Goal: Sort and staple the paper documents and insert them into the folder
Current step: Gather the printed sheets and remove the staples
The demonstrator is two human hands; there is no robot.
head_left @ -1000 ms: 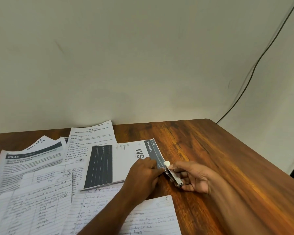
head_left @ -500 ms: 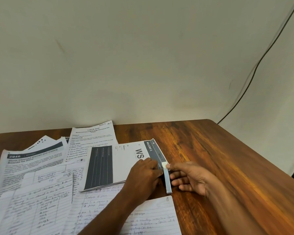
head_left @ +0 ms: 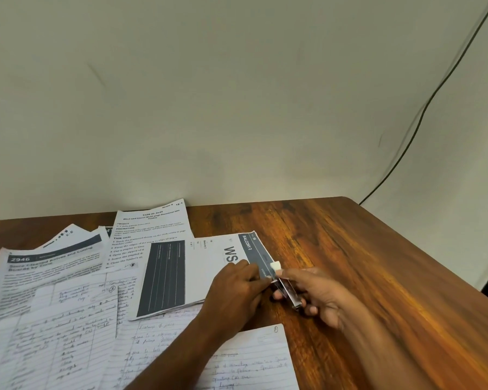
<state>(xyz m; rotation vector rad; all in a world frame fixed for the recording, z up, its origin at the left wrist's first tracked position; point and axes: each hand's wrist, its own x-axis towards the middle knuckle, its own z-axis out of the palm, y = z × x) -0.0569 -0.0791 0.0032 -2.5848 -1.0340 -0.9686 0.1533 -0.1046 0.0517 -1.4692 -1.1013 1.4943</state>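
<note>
The papers lie all over the bench point(head_left: 378, 263) in front of me, not yet in one pile. Closest to me is a lined sheet point(head_left: 251, 358) with handwriting and a circled number at its corner. Just past it my left hand point(head_left: 237, 288) presses down flat on the printed sheet with the dark stripe point(head_left: 209, 266), near its right edge. My right hand point(head_left: 316, 291) curls round a small stapler point(head_left: 286, 288) and holds it at that same edge, so this grip is closed on the tool. I think I am at the stapling step. Next I need to squeeze the stapler hard while the left hand keeps the sheet from sliding. Farther back lie more sheets, some typed and some handwritten, and they overlap each other. I see no folder here. Behind the bench a black cable point(head_left: 423, 108) runs up the wall.
</note>
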